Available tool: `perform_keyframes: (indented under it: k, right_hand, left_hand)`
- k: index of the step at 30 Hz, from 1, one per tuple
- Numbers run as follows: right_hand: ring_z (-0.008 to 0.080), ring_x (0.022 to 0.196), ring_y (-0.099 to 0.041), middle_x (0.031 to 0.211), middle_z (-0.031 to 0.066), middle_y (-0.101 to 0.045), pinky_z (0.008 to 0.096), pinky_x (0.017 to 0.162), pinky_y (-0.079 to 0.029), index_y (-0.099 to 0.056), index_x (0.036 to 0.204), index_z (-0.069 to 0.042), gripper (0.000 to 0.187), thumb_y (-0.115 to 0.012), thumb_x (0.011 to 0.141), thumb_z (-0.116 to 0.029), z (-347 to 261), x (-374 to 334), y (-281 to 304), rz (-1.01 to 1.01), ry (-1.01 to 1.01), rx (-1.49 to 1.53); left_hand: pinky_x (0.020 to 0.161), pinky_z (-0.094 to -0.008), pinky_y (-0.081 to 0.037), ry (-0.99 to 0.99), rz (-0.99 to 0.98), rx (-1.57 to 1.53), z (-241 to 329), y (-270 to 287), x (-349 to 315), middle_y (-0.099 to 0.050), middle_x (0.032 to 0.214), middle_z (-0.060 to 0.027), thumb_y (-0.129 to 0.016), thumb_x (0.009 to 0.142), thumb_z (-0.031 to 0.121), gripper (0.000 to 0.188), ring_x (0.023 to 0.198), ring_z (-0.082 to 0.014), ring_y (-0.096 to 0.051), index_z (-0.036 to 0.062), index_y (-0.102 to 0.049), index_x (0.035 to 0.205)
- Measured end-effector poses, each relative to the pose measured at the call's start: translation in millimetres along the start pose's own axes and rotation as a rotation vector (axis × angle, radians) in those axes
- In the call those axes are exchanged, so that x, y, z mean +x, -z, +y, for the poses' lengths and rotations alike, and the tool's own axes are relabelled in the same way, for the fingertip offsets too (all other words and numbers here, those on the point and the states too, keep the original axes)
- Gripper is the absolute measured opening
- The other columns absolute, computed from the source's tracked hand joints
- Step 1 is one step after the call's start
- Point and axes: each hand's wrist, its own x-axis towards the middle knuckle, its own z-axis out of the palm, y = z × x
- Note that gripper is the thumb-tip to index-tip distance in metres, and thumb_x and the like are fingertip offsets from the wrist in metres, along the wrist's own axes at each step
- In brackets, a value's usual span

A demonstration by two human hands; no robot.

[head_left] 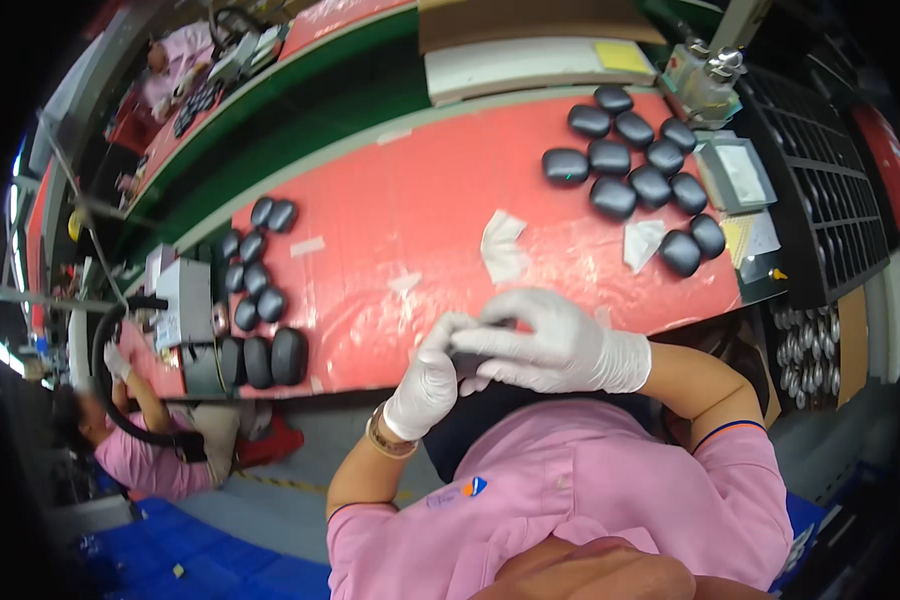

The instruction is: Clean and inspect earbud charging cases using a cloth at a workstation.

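Observation:
At the table's near edge, my two white-gloved hands meet around one dark, rounded case [467, 364]. My left hand [428, 385] grips it from the left side with bent fingers. From the right, my right hand [560, 348] lies over it, its fingers curled across the top and covering most of the case. More glossy dark grey cases [610, 157] of a like pillow shape form a loose group at the far right of the table. At the left end, another group of dark cases [255, 277] lies in uneven rows.
A red-covered table [390, 210] carries a crumpled white cloth [503, 247] and another white cloth [642, 245]. Glass pump bottles [708, 85] stand at the far right corner. A black compartment rack [820, 190] is on the right. A co-worker [160, 450] sits at lower left.

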Motion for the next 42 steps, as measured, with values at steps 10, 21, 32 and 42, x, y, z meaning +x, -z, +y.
perform_keyframes:
  k: [10,21,32,42]
  right_hand:
    - [0.0129,0.085,-0.052,0.095,0.0073,-0.054,0.0275,0.077,-0.044,-0.048,0.108,0.0,0.021,-0.046,0.09,-0.013,-18,-29,-34,0.218,-0.646,0.529]
    - [0.0092,0.067,-0.053,0.076,0.0059,-0.057,0.0228,0.061,-0.042,-0.054,0.094,0.001,0.028,-0.037,0.099,-0.019,-15,-22,-38,0.288,-0.711,0.178]
    - [0.0131,0.056,-0.057,0.062,0.0064,-0.06,0.027,0.054,-0.047,-0.064,0.088,-0.002,0.04,-0.042,0.099,-0.035,-11,8,-79,0.058,-0.83,0.367]
    - [0.0135,0.08,-0.056,0.092,0.008,-0.063,0.0262,0.074,-0.045,-0.059,0.106,0.003,0.038,-0.034,0.101,-0.025,12,2,-60,-0.025,-0.647,0.067]
  left_hand:
    - [0.083,-0.0263,-0.048,-0.131,0.199,0.138,-56,-19,-30,-0.056,0.108,-0.007,-0.066,0.086,0.012,0.046,0.093,-0.0107,-0.056,-0.0011,-0.043,0.122]
    - [0.073,-0.0237,-0.047,-0.105,0.209,0.008,-59,-22,-34,-0.059,0.1,-0.0042,-0.066,0.087,0.022,0.046,0.082,-0.0066,-0.054,-0.001,-0.045,0.12]
    - [0.064,-0.0335,-0.058,-0.066,-0.08,-0.69,-61,23,-54,-0.054,0.115,-0.0221,-0.06,0.087,0.018,0.081,0.085,-0.0331,-0.066,0.0096,-0.005,0.146]
    - [0.064,-0.0364,-0.053,0.074,0.396,-0.122,-74,155,-237,-0.057,0.106,-0.0277,-0.062,0.079,0.006,0.076,0.072,-0.0255,-0.064,0.0177,-0.021,0.142]
